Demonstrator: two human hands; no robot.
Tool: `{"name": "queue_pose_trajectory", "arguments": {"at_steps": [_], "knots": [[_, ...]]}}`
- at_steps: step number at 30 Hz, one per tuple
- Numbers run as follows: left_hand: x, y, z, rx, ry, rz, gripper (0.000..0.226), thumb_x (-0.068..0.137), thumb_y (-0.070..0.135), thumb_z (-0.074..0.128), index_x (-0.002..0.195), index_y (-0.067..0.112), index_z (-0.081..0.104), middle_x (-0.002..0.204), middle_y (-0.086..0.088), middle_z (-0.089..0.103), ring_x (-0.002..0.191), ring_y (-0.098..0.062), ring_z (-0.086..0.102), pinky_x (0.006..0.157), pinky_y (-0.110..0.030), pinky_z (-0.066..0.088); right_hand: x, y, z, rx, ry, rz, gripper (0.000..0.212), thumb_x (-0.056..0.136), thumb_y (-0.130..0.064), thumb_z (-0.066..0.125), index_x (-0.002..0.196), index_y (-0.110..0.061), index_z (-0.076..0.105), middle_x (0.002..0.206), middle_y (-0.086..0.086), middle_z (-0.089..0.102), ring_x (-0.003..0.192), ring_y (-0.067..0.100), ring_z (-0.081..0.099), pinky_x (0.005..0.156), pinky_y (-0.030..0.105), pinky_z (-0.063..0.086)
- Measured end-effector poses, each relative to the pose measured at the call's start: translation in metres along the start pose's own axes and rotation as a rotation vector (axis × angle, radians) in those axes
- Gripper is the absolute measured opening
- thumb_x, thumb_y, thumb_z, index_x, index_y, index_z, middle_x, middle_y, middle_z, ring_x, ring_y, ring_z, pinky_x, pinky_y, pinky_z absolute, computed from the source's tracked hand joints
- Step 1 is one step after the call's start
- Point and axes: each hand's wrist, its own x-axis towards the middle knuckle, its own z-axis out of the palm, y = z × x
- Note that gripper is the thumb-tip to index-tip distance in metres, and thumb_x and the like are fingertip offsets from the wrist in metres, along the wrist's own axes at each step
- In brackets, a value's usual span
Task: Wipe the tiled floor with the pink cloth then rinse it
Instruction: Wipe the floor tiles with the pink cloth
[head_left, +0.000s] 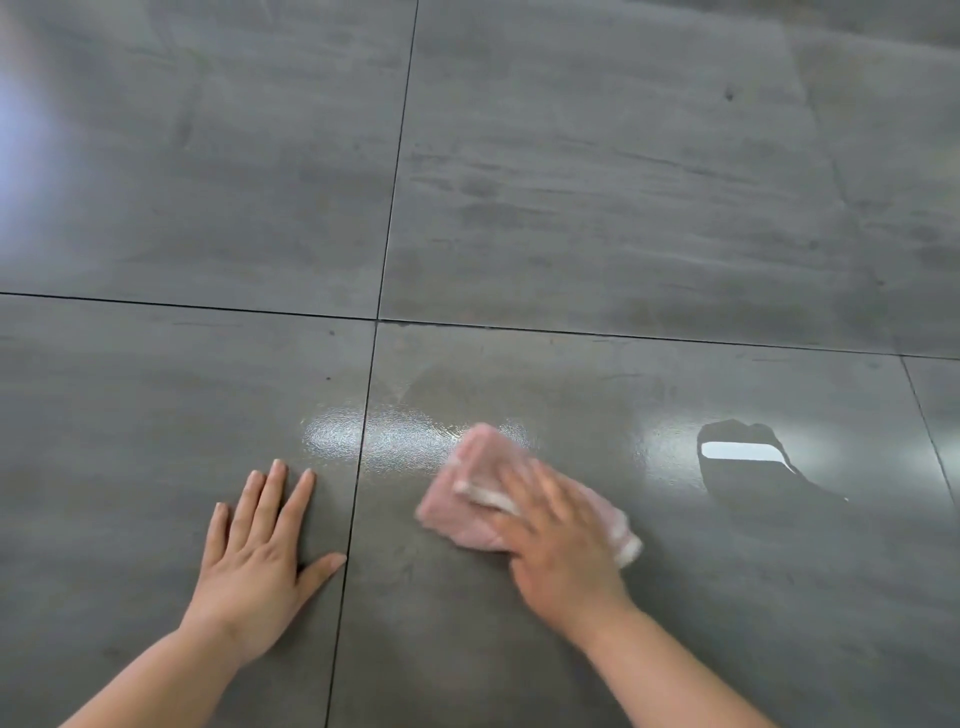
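A folded pink cloth lies flat on the grey tiled floor, on the near right tile. My right hand presses down on it with straight fingers spread over its right half; hand and cloth are slightly blurred. My left hand rests flat on the near left tile, fingers spread, thumb reaching the grout line. A wet glossy streak shines on the floor just beyond the cloth.
Dark grout lines cross in the middle of the view and split the floor into large tiles. A bright reflection of a light with a dark outline shows on the tile to the right of the cloth.
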Motion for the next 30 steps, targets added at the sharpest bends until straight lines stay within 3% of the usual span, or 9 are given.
{"name": "queue_pose_trajectory", "arguments": {"at_steps": [4,6,8,11,14,20,26,28,30], "knots": [[0.002,-0.009,0.009,0.018,0.064,0.049,0.118,0.041,0.087,-0.025,0.133,0.016,-0.009,0.14,0.007,-0.01,0.133,-0.002,-0.017,0.09,-0.009,-0.039,-0.009,0.072,-0.02,0.093,0.105,0.441,0.057,0.072,-0.019,0.031,0.128,-0.022,0.041,0.14,0.013,0.044,0.118,0.041,0.046,0.095,0.045,0.043],[0.002,-0.005,0.005,0.042,-0.066,0.023,0.103,0.07,0.078,-0.01,0.138,0.008,0.025,0.143,-0.006,0.02,0.134,-0.013,0.005,0.103,-0.013,-0.031,0.022,0.079,-0.035,0.13,0.143,0.618,0.058,0.081,-0.021,0.026,0.138,-0.019,0.036,0.151,0.015,0.028,0.135,0.041,0.028,0.11,0.043,0.027],[0.003,-0.009,0.01,0.071,-0.043,0.006,0.098,0.075,0.075,-0.007,0.136,0.007,0.03,0.143,-0.01,0.027,0.134,-0.017,0.011,0.105,-0.015,-0.029,0.066,0.07,-0.045,0.191,0.139,0.691,0.052,0.091,-0.016,0.027,0.143,-0.02,0.027,0.157,0.008,0.006,0.143,0.034,0.003,0.115,0.037,0.007],[0.004,-0.009,0.011,0.103,-0.043,0.041,0.082,0.084,0.066,0.001,0.131,0.012,0.041,0.13,-0.019,0.053,0.127,-0.025,0.024,0.111,-0.02,-0.019,0.119,0.034,-0.048,0.227,0.108,0.633,0.052,0.094,-0.011,0.035,0.144,-0.022,0.022,0.158,0.003,-0.007,0.143,0.032,-0.01,0.117,0.039,0.003],[0.005,-0.013,0.017,0.158,-0.049,0.072,0.072,0.087,0.061,0.005,0.125,0.015,0.044,0.121,-0.018,0.062,0.129,-0.029,0.015,0.113,-0.023,-0.013,0.138,-0.025,-0.038,0.256,0.029,0.343,0.055,0.094,-0.013,0.035,0.145,-0.025,0.017,0.158,-0.001,-0.01,0.143,0.03,-0.015,0.117,0.04,-0.001],[0.005,-0.021,0.015,0.131,-0.089,0.092,0.074,0.086,0.063,0.002,0.127,0.015,0.042,0.134,-0.007,0.048,0.142,-0.01,-0.016,0.113,-0.026,-0.01,0.13,-0.043,-0.026,0.158,-0.04,-0.178,0.051,0.092,-0.017,0.042,0.142,-0.023,0.031,0.158,0.001,0.005,0.145,0.028,-0.001,0.117,0.04,-0.004],[0.008,-0.017,0.013,0.169,0.108,0.089,0.071,0.085,0.064,0.002,0.143,0.023,0.001,0.154,0.005,-0.018,0.142,-0.01,-0.017,0.114,-0.028,-0.011,0.111,0.055,-0.041,0.189,0.279,0.427,0.055,0.086,-0.028,0.026,0.137,-0.016,0.042,0.152,0.017,0.026,0.138,0.043,0.022,0.113,0.049,0.022],[0.008,-0.015,0.013,0.185,0.121,0.083,0.071,0.085,0.064,0.001,0.143,0.023,0.0,0.154,0.006,-0.02,0.142,-0.01,-0.017,0.114,-0.029,-0.011,0.108,0.035,-0.037,0.217,0.227,0.565,0.049,0.091,-0.017,0.038,0.14,-0.017,0.037,0.153,0.015,0.023,0.14,0.04,0.017,0.114,0.046,0.02],[0.005,-0.014,0.012,0.195,0.106,0.071,0.072,0.085,0.064,0.001,0.143,0.022,0.002,0.155,0.005,-0.017,0.142,-0.01,-0.017,0.114,-0.028,-0.011,0.104,-0.006,-0.029,0.221,0.267,0.447,0.056,0.076,-0.004,0.063,0.13,-0.018,0.052,0.141,0.015,0.047,0.13,0.044,0.039,0.102,0.051,0.04]]}}
